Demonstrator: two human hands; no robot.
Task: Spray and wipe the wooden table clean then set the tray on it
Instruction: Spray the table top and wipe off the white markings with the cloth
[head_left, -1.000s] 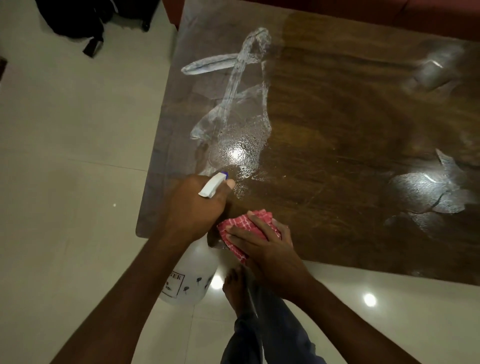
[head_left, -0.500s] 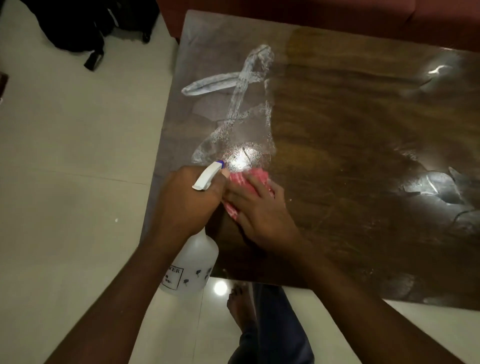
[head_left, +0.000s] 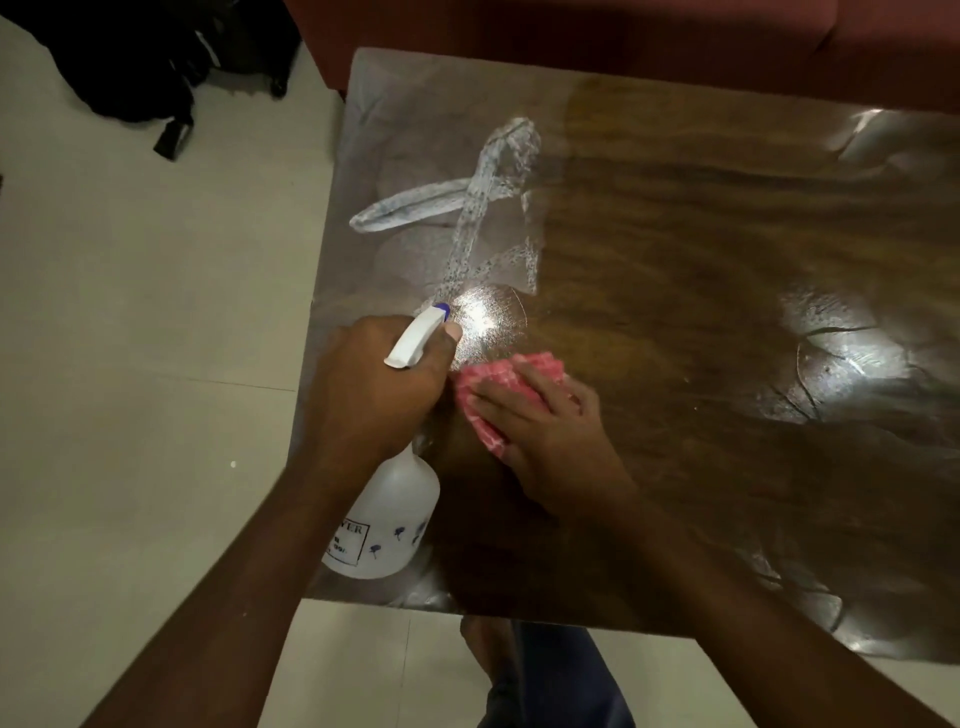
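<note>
The glossy wooden table (head_left: 675, 270) fills the right of the view. My left hand (head_left: 374, 384) grips the neck of a white spray bottle (head_left: 384, 525) over the table's near left part, its nozzle pointing away from me. My right hand (head_left: 545, 426) presses flat on a red checked cloth (head_left: 498, 384) on the tabletop, right beside the left hand. White streaks of spray (head_left: 483, 208) and a wet patch (head_left: 488, 322) lie just beyond both hands. No tray is in view.
A black bag (head_left: 140, 67) lies on the pale tiled floor (head_left: 130, 338) at the far left. A red sofa (head_left: 623, 31) runs along the table's far edge. More wet patches (head_left: 857, 358) shine at the table's right. My foot and trouser leg (head_left: 545, 670) show below the near edge.
My right hand has slid the cloth away from the near table edge toward the wet patch. The left hand keeps the bottle beside it.
</note>
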